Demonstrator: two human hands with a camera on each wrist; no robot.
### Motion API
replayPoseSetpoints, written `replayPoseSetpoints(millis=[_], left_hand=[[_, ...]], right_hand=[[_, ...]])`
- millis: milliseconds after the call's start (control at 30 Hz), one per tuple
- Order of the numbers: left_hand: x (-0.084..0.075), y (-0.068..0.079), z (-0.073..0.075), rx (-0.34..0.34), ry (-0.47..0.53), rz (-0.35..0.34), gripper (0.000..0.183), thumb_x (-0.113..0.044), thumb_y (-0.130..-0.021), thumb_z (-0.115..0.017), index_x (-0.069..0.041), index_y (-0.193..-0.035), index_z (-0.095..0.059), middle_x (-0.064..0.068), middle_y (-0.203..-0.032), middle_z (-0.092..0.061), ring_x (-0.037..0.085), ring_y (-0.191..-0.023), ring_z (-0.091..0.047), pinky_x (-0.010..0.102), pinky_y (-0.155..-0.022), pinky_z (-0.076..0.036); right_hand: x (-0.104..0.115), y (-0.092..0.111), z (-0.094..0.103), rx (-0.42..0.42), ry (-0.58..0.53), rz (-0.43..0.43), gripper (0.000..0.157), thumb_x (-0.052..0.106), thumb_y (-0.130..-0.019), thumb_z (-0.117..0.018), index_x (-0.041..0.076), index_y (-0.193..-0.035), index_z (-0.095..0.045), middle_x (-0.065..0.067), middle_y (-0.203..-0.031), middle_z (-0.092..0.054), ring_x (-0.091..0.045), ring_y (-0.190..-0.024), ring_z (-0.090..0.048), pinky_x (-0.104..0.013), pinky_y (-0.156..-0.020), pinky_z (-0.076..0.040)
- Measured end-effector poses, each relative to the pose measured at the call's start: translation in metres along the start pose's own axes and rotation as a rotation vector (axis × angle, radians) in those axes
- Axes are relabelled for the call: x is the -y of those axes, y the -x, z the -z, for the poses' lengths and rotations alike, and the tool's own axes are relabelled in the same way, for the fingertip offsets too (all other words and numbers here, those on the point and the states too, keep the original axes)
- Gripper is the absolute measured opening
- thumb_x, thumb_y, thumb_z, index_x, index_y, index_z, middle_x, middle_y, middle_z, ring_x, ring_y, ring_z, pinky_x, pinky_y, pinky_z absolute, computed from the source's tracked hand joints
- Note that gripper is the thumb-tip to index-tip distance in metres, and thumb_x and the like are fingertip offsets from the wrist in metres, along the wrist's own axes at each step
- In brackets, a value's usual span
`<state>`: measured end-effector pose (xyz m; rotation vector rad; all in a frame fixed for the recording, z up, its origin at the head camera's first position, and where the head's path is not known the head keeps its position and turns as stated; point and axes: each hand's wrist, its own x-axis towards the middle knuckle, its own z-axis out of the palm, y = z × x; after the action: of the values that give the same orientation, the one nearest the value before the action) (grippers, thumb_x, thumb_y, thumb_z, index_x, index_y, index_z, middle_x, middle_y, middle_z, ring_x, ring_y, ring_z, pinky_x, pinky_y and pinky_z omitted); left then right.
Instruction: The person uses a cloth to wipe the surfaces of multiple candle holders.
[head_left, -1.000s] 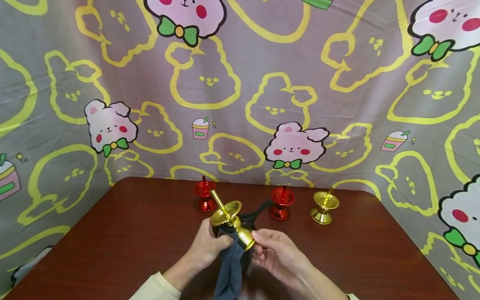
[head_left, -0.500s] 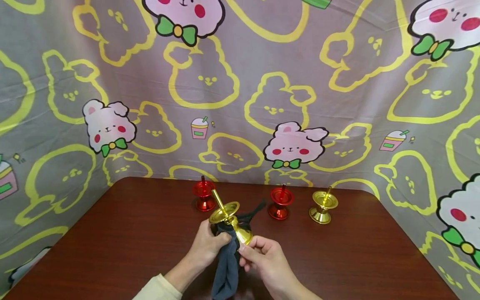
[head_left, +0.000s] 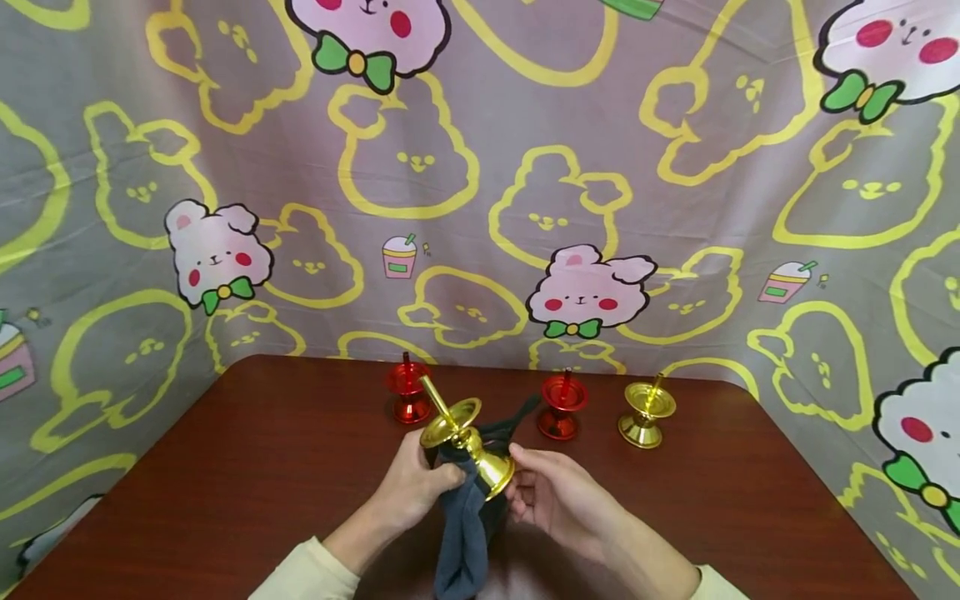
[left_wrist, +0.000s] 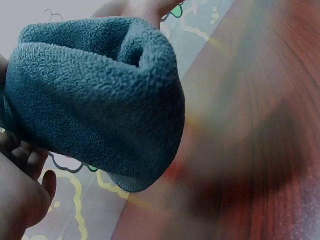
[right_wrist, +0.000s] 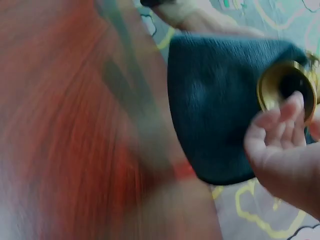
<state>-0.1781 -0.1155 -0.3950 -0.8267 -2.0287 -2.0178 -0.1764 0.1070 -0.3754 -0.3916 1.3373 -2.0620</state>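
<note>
gold candle holder [head_left: 467,440] up over the table [head_left: 285,475], tilted: spike [head_left: 437,400] at 11 o'clock, base [head_left: 498,475] at 5. left hand [head_left: 408,487] grips it through the dark cloth [head_left: 461,537] from 8 o'clock; right hand [head_left: 562,500] pinches the base rim from 4. my read: keep the left hold snug, turn the base lightly by its rim, keep loose cloth clear. left fingertips hidden by cloth; left wrist view hides the holder, right one crops it at 3 o'clock.
</note>
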Motion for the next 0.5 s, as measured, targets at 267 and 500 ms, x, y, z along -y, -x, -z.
replayPoseSetpoints(millis=[267, 500], left_hand=[[-0.0002, -0.0007, -0.0015, 0.076, -0.041, -0.034, 0.035, -0.005, -0.074, -0.06, 0.002, -0.108, -0.067, 0.004, -0.093, -0.068, 0.015, -0.087, -0.06, 0.028, -0.083, -0.049], [0.0054, -0.0004, -0.0026, 0.024, -0.073, -0.036, 0.039, -0.006, -0.073, -0.06, 0.002, -0.11, -0.067, 0.004, -0.093, -0.069, 0.015, -0.087, -0.061, 0.028, -0.082, -0.05]], right_hand=[[0.0004, 0.0016, 0.0106, 0.166, -0.022, -0.029, 0.027, 0.022, -0.108, -0.044, 0.014, -0.096, -0.068, 0.007, -0.074, -0.061, -0.007, -0.067, -0.054, -0.027, -0.071, -0.045], [-0.0037, 0.0023, 0.006, 0.085, -0.046, -0.001, 0.023, 0.021, -0.107, -0.049, 0.015, -0.094, -0.067, 0.006, -0.073, -0.058, -0.006, -0.066, -0.05, -0.025, -0.07, -0.043]])
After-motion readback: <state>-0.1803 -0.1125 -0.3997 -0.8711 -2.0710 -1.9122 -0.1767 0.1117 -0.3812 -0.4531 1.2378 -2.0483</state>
